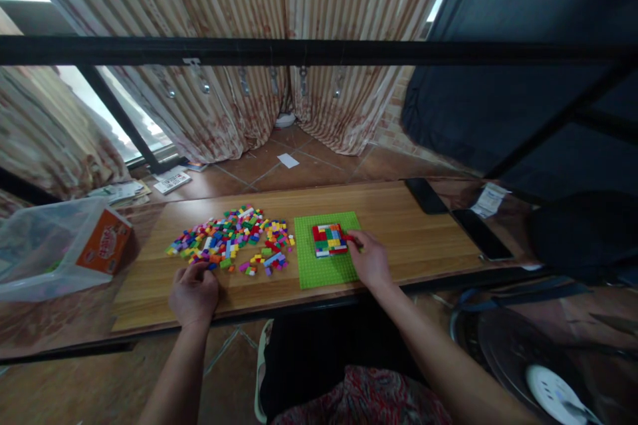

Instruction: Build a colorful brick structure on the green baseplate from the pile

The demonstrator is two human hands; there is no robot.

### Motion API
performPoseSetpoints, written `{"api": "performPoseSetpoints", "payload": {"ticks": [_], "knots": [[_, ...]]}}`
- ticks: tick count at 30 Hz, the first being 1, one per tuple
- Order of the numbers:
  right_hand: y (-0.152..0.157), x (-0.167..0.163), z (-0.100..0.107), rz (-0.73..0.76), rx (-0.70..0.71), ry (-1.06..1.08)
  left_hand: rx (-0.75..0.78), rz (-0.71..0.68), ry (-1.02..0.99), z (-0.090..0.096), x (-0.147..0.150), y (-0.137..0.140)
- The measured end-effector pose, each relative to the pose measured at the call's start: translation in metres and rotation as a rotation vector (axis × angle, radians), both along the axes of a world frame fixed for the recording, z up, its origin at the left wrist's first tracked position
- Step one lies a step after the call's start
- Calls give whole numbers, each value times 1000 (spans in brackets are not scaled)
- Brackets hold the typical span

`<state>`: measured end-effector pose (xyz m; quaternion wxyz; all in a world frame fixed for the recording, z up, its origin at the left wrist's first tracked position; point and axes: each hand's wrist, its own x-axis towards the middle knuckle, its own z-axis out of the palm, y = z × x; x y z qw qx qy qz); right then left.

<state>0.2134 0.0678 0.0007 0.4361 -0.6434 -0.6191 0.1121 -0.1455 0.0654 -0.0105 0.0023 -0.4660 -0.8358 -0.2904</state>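
A green studded baseplate (310, 272) lies on the wooden tabletop in front of me. On it sits a low, roughly square build of toy bricks (329, 240) in red, green, yellow, blue and white. My right hand (371, 260) is closed at the build's right side, its fingertips pinching a small red brick (350, 237) against or just beside that edge. To the left spreads a loose heap of coloured bricks (229, 239). My left hand (195, 293) rests at the heap's near edge with fingers curled in; whatever they may hold is hidden. A blue brick (212, 266) lies by its fingertips.
A clear plastic bin (54, 239) with an orange label stands at the far left. Two dark phones (426, 196) (482, 234) lie on the right. A black metal bar (319, 52) crosses above the table, with curtains (224, 0) behind it.
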Motion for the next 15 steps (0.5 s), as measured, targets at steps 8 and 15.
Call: {"api": "performPoseSetpoints", "payload": {"ticks": [8, 15], "knots": [[-5, 6, -16, 143, 138, -200, 35, -17, 5, -3, -2, 0], [-10, 13, -13, 256, 149, -124, 23, -16, 15, -2, -1, 1]]}}
